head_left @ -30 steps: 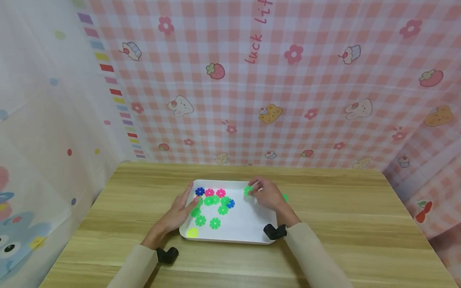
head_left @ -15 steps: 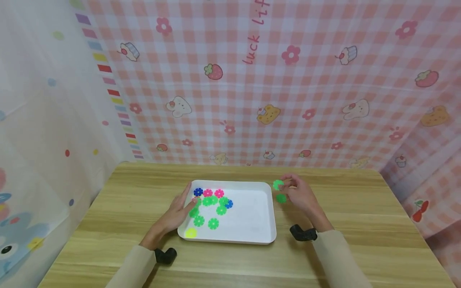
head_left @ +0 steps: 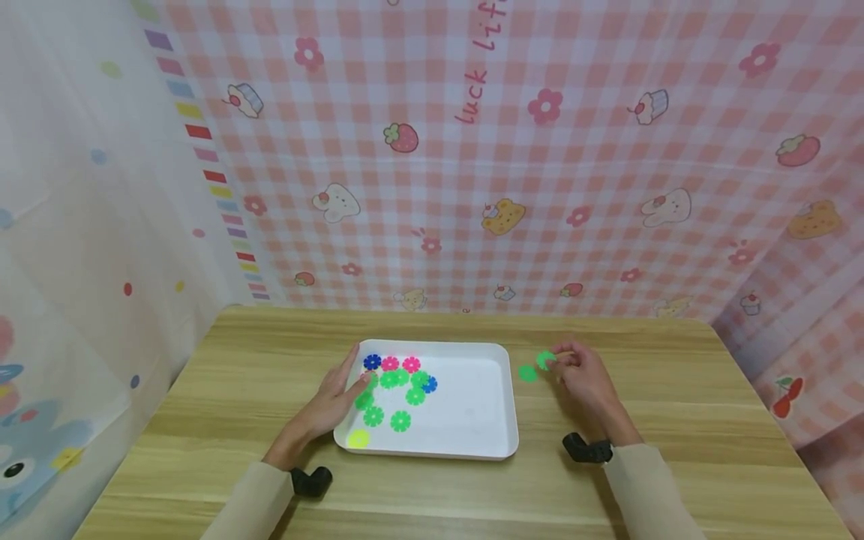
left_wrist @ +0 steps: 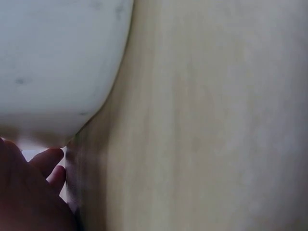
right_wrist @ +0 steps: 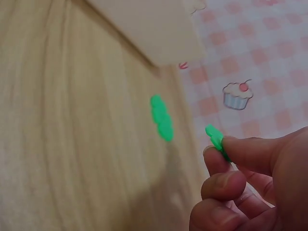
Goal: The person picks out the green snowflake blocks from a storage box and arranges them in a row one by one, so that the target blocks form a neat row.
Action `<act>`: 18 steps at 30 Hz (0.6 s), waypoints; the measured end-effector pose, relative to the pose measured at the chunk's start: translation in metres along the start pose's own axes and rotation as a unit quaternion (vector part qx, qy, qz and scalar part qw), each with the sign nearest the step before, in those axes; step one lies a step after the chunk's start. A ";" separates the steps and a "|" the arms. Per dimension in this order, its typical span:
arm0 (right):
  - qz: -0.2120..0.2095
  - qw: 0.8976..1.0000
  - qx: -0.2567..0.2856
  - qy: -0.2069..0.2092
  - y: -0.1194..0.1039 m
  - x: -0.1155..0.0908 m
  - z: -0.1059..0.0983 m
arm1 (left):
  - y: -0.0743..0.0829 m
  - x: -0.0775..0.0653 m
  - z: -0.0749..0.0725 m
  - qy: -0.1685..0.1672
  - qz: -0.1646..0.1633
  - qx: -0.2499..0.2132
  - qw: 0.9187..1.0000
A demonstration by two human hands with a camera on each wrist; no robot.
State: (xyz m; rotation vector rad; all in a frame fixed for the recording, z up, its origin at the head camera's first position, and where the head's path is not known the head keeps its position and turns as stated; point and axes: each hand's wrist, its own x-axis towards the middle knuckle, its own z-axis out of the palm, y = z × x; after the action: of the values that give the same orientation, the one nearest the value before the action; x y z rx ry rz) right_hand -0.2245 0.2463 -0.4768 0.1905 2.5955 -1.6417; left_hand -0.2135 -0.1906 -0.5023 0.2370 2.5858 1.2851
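Observation:
My left hand (head_left: 332, 394) grips the left wall of a white tray (head_left: 472, 409), thumb over the rim and fingers along the outside. In the left wrist view, the tray's outer wall (left_wrist: 57, 62) shows beside the fingers. To the right of the tray, my right hand (head_left: 589, 376) pinches a green snowflake disc (head_left: 544, 360) between thumb and index finger. The right wrist view shows this held disc (right_wrist: 216, 137) edge-on, above the table. A second green disc (head_left: 527, 373) lies on the wood between that hand and the tray.
Inside the tray's left half are several green discs (head_left: 400, 421), two pink discs (head_left: 411, 364), a dark blue disc (head_left: 372, 361), a blue disc (head_left: 430, 385) and a yellow disc (head_left: 358, 439). A checked cloth (head_left: 432, 172) hangs behind the wooden table (head_left: 675, 420).
My right hand has carried the green disc from over the tray's back right part out past its right edge, then further right and lower. My left hand stays on the tray.

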 end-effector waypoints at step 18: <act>0.013 0.998 -0.045 0.045 0.019 0.006 0.009 | -0.001 -0.002 0.000 0.008 0.020 -0.002 1.000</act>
State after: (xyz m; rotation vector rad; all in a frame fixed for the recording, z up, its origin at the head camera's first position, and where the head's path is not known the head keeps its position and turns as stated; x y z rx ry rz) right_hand -0.2281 0.2472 -0.4987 0.2987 2.7132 -1.5377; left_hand -0.2118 -0.1914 -0.5027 0.2796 2.6026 1.3112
